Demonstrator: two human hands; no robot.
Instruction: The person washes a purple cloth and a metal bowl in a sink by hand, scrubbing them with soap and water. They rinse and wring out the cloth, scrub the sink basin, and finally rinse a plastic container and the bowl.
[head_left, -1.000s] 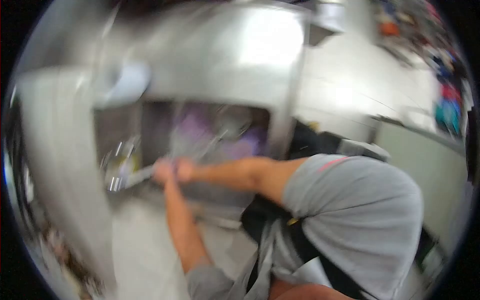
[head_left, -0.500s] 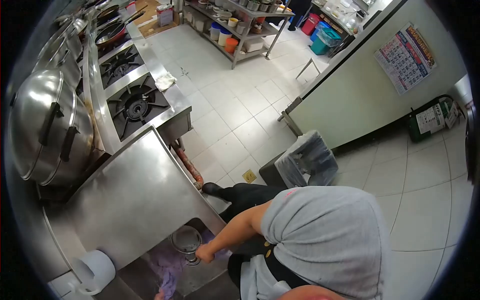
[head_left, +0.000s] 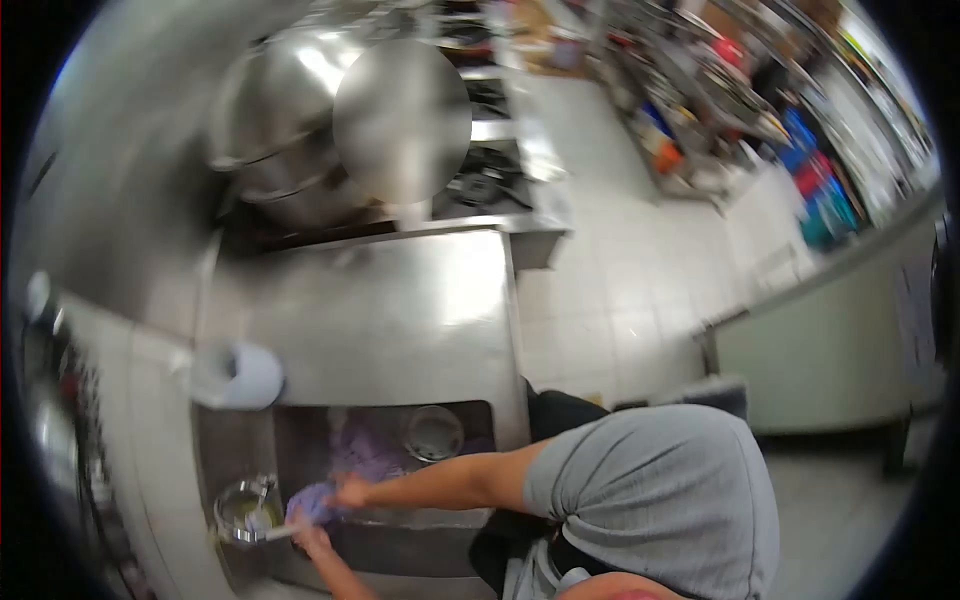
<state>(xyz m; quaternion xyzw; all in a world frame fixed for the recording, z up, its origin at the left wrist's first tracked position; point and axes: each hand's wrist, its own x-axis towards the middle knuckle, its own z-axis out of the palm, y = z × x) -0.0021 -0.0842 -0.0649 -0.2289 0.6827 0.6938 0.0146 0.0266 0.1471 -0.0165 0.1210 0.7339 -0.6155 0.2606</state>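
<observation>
Bunched purple cloth (head_left: pixel 310 504) is in my left hand (head_left: pixel 313 540), whose fingers are closed on it over the sink (head_left: pixel 400 545). Close beside it, my right hand (head_left: pixel 350 492) has its fingers apart at the cloth's edge, holding nothing I can make out. More purple fabric (head_left: pixel 365 455) lies in the basin, under purplish water. The round metal vessel (head_left: pixel 433 433) rests in the basin's far right corner. A pot with a pale handle (head_left: pixel 250 512) and yellowish contents stands left of my hands; its handle reaches close to my left fingers.
A white pitcher (head_left: pixel 240 375) stands on the steel counter (head_left: pixel 390 310) by the sink. Beyond are large steel pots (head_left: pixel 290 110) and gas burners (head_left: pixel 485 180). Shelving (head_left: pixel 680 100) stands across the tiled floor, with a pale cabinet (head_left: pixel 830 350) to the right.
My right hand has let go of the metal vessel and moved left to the purple cloth. My left hand has come further into view with the bunched cloth. The camera view has turned.
</observation>
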